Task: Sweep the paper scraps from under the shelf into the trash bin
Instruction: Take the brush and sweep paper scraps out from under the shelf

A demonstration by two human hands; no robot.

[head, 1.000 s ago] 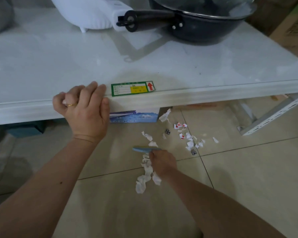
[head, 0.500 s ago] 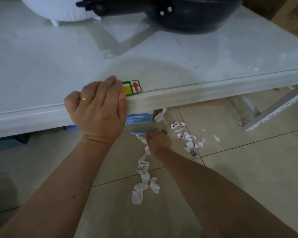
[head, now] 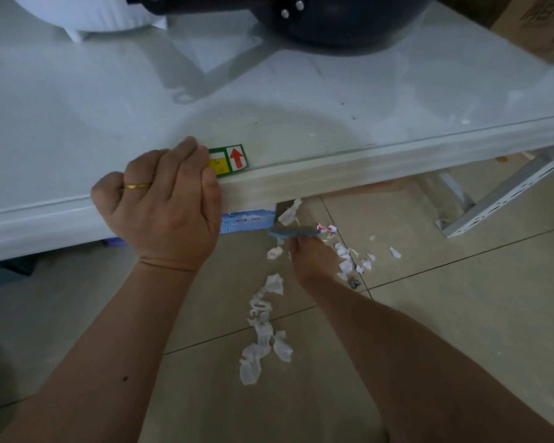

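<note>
My left hand (head: pixel 160 203), with a gold ring, grips the front edge of the white shelf (head: pixel 365 174), fingers curled over the lip. Low at the floor, my right hand (head: pixel 312 260) is closed on a small blue brush (head: pixel 293 232) held flat just under the shelf edge. White paper scraps lie on the tiles: a trail (head: pixel 263 327) runs toward me left of my right arm, and a scatter with red print (head: pixel 349 257) lies to the right of that hand. One larger scrap (head: pixel 290 212) sits at the shelf's shadow line. No trash bin is in view.
A dark pan (head: pixel 333 17) and a white appliance (head: pixel 103 11) stand on the shelf. A blue printed box (head: pixel 247 220) sits under it. A perforated metal shelf foot (head: pixel 499 199) angles across the floor at right. Cardboard boxes (head: pixel 538 20) stand at top right.
My right hand has moved the brush forward from the near scraps to the shelf edge. My left hand slid right along the lip, partly covering the label. The view tilted down.
</note>
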